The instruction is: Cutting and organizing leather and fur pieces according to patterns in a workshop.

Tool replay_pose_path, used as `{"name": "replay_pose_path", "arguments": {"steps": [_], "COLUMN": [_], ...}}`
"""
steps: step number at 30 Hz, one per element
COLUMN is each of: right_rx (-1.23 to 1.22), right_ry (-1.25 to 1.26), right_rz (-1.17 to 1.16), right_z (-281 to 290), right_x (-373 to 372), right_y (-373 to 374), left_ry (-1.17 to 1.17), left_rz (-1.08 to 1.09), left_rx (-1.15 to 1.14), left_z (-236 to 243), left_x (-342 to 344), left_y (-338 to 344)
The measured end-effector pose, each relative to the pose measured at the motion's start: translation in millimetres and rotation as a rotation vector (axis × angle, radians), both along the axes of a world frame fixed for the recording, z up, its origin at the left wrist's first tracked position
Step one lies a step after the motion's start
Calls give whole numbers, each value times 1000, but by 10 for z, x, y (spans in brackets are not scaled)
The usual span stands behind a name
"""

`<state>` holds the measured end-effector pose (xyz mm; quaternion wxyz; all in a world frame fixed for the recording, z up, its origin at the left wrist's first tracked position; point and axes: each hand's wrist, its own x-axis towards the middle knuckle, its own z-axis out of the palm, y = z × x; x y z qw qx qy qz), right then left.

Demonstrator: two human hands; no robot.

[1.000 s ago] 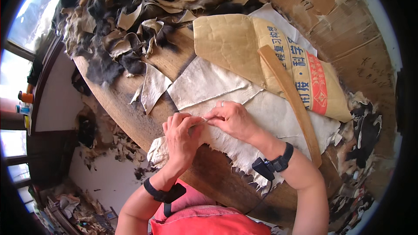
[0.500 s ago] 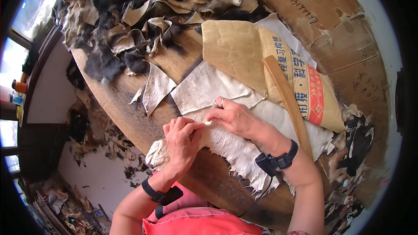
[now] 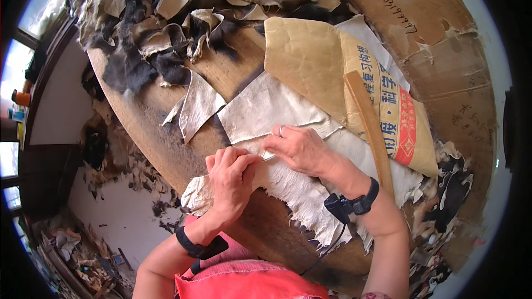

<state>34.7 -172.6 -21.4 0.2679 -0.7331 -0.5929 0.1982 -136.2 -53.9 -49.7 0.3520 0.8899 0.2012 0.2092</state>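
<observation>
On the wooden board [image 3: 144, 122] lies a pale, rough hide [image 3: 293, 199] with a ragged lower edge and a crumpled left end. My left hand [image 3: 230, 180] has its fingers closed on the hide near a fold, thumb and forefinger together. Just right of it, my right hand [image 3: 296, 149], with a ring on one finger, pinches the same fold. Whatever small detail lies between the fingertips is hidden. Flat pale pieces [image 3: 266, 108] lie beyond my hands, and a loose triangular scrap [image 3: 199, 105] lies to their upper left.
A printed brown paper sack [image 3: 302, 66] with a wooden strip [image 3: 366, 122] across it lies at right. Dark fur scraps [image 3: 133, 66] pile at the back. Cardboard [image 3: 443, 66] lines the right side. Scraps litter the floor [image 3: 113, 221] at lower left, below windows.
My right hand has shifted slightly up and left along the fold, and my left hand slightly left. Both keep hold of the hide. The view has shifted a little.
</observation>
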Motion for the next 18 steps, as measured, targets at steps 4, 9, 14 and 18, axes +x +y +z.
{"name": "replay_pose_path", "arguments": {"steps": [4, 9, 14, 18], "right_rx": [121, 133, 188, 282], "right_ry": [-149, -184, -178, -325], "right_rz": [99, 188, 360, 435], "right_z": [9, -53, -133, -176], "right_x": [27, 83, 23, 9], "right_y": [102, 206, 186, 95], "left_ry": [-15, -6, -5, -12], "left_rz": [-1, -18, 5, 23], "left_rx": [32, 54, 39, -1], "left_z": [1, 7, -42, -24], "left_x": [29, 33, 24, 41], "left_y": [0, 9, 19, 19]}}
